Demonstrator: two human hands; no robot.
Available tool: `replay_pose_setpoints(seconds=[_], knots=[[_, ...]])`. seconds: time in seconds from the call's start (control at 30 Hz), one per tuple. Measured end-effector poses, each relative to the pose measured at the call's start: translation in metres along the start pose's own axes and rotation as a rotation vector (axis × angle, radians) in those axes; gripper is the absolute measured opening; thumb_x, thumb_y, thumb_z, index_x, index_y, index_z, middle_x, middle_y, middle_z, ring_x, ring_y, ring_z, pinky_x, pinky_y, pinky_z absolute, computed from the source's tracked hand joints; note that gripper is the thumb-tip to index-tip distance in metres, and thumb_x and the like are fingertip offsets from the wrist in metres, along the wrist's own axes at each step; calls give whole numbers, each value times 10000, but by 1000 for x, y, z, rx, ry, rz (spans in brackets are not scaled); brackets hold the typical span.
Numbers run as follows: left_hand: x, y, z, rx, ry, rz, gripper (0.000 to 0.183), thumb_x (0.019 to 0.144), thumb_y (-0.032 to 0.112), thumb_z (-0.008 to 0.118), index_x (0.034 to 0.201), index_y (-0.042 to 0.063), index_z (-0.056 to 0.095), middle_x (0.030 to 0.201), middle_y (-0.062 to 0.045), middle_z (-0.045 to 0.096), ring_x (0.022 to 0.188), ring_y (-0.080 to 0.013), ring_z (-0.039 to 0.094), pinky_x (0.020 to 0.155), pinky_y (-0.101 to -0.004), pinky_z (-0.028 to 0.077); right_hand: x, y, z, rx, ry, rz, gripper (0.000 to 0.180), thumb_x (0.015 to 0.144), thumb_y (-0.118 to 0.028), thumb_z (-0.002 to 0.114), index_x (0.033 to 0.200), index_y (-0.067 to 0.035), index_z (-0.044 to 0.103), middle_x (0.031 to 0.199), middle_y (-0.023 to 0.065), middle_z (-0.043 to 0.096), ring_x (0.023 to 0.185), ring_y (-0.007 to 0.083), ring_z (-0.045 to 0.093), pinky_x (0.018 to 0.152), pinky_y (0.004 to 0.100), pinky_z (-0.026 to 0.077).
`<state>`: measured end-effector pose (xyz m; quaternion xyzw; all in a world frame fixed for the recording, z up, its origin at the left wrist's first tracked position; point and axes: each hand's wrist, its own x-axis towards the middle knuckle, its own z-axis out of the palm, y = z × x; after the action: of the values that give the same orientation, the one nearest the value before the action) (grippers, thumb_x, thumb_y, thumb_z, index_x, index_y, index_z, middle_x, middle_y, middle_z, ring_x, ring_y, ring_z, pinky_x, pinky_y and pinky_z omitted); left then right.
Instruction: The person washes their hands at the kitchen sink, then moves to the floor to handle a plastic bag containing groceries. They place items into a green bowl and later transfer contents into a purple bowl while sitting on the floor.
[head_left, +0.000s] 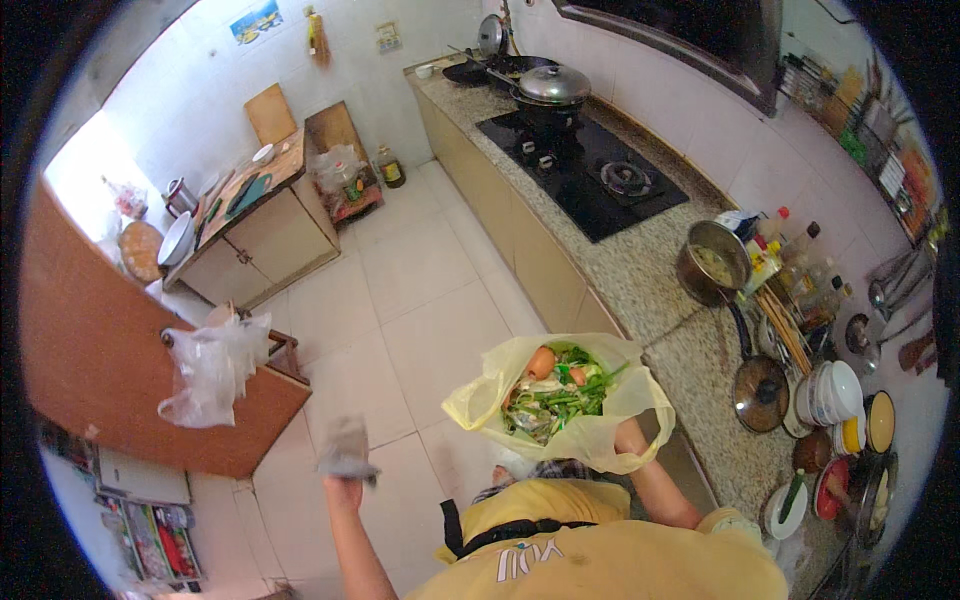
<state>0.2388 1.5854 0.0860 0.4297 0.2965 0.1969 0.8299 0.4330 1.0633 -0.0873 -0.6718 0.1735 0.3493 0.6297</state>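
A pale yellow plastic bag (480, 397) hangs in front of my body with its mouth spread wide. Inside lie green vegetable scraps (574, 397), with eggshell-like orange-brown pieces (541, 363) on top. My right hand (631, 436) grips the bag's right side near a handle loop, its fingers partly hidden by the plastic. Off to the left, over the floor, my left hand (343, 491) is closed around a grey cloth (346, 442); motion blur hides its details.
On the right, a granite counter (637, 277) carries a gas hob (585, 172), a saucepan (712, 262), a glass lid (760, 394) and stacked bowls (829, 394). A brown tabletop (97, 337) with a white plastic bag (214, 367) stands left. Beyond is a low cabinet (255, 247).
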Motion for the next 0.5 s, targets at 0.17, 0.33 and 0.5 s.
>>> replay_pose_setpoints(seconds=[0.17, 0.33, 0.5], knots=[[208, 50, 147, 19, -230, -13, 392, 923, 282, 431, 1247, 63, 456, 1261, -93, 489, 1178, -241, 441, 1007, -434, 354, 84, -88, 49, 22, 27, -16, 250, 854, -160, 600, 1051, -7, 586, 1001, 97, 620, 886, 210, 596, 770, 348, 495], [335, 62, 249, -378, -519, -160, 413, 917, 333, 422, 1236, 78, 485, 1295, -96, 476, 1201, -265, 431, 1022, -452, 326, 211, -177, 94, 58, 17, -47, 255, 853, -157, 603, 1056, -5, 584, 1006, 98, 620, 890, 211, 596, 775, 350, 495], [430, 98, 258, -366, -445, -120, 480, 895, 405, 431, 1238, 74, 492, 1303, -102, 474, 1225, -277, 409, 1041, -454, 298, 317, -269, 144, 38, -15, -65, 259, 852, -154, 606, 1061, -3, 582, 1010, 100, 620, 894, 212, 597, 780, 352, 495]])
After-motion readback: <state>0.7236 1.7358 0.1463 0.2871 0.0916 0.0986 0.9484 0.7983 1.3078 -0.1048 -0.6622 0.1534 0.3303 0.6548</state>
